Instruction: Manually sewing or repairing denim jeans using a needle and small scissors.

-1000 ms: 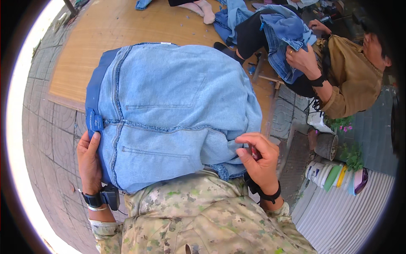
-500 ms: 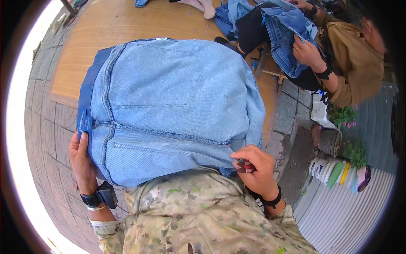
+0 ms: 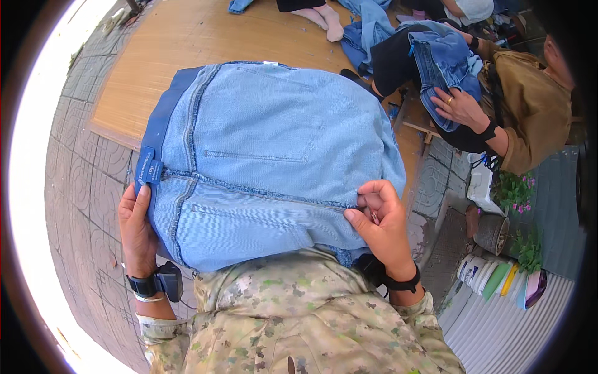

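A pair of light-blue jeans (image 3: 261, 149), turned inside out, lies across my lap with the dark-blue waistband (image 3: 163, 112) to the left. Frayed seam edges and pocket stitching show on it. My left hand (image 3: 138, 224) grips the waistband, its thumb just below a blue label (image 3: 148, 169). At the other end of the centre seam, my right hand (image 3: 385, 221) pinches the denim between thumb and fingers. A small reddish thing (image 3: 374, 216) peeks out from inside the right hand, mostly hidden by the fingers.
Beyond the jeans is a wooden board (image 3: 149, 56). At the upper right, a person in a brown top (image 3: 529, 93) handles blue denim (image 3: 445, 68); another person's feet (image 3: 324, 19) rest on the board. Flower pots (image 3: 492, 234) and a row of white containers (image 3: 483, 274) stand at right.
My right hand has moved onto the seam's end and turned; the small tool with a dark blade and red part, visible before, is now mostly covered. The whole view has shifted slightly.
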Available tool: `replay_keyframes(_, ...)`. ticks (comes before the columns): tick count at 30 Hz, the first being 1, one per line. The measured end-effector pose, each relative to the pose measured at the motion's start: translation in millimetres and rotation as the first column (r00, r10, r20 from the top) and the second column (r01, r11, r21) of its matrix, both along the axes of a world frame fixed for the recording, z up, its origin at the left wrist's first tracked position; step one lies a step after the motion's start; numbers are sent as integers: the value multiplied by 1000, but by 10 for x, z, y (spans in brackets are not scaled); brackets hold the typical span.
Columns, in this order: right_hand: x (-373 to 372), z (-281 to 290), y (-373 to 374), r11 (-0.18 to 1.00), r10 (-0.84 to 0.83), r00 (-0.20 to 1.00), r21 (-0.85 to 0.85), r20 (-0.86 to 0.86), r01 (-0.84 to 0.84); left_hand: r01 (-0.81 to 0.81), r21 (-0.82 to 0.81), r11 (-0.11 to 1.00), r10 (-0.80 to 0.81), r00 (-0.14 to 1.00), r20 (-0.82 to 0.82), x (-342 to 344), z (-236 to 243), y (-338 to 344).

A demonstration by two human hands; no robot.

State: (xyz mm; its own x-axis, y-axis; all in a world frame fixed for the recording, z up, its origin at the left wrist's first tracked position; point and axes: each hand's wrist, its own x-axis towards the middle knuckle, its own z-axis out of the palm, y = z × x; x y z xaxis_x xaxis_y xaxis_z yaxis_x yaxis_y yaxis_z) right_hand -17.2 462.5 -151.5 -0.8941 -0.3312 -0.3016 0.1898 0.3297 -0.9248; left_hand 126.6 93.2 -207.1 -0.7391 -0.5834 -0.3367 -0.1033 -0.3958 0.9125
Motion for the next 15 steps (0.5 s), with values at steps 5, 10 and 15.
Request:
replay_keyframes(5, 9, 90, 103, 964, -185, 981, -203, -63, 169, -9, -14, 1000, 9, 1000, -1, -36, 87, 78)
replay_keyframes(10, -15, 54, 124, 962, -215, 971, -191, -105, 192, -13, 25, 1000, 12, 1000, 22, -82, 131, 124)
replay_keyframes(15, -168, 150, 102, 986, -128, 950, 68, -285, 153, 11, -104, 994, -3, 996, 85, -62, 385, 95)
